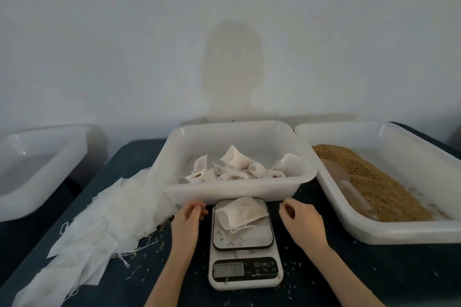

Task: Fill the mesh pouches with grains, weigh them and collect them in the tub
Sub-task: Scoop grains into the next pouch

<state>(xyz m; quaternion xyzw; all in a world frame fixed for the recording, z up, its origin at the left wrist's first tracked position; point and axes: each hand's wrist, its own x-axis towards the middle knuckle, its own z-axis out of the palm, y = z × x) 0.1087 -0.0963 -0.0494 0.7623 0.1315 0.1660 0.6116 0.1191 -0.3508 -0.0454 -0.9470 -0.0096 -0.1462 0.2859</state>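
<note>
Resting on the dark table [311, 279], both hands flank the scale [243, 244] and hold nothing. The left hand [187, 217] sits just left of the platform, fingers loosely curled; the right hand [300, 217] sits just right of it, fingers likewise loosely bent. Between them a filled mesh pouch [240, 214] lies on the platform, drawstring trailing. Beyond the fingertips stands the tub [237, 193] with filled pouches [237, 166]. Right of the right hand is the grain tray [374, 229]; left of the left hand lie empty pouches [99, 227].
</note>
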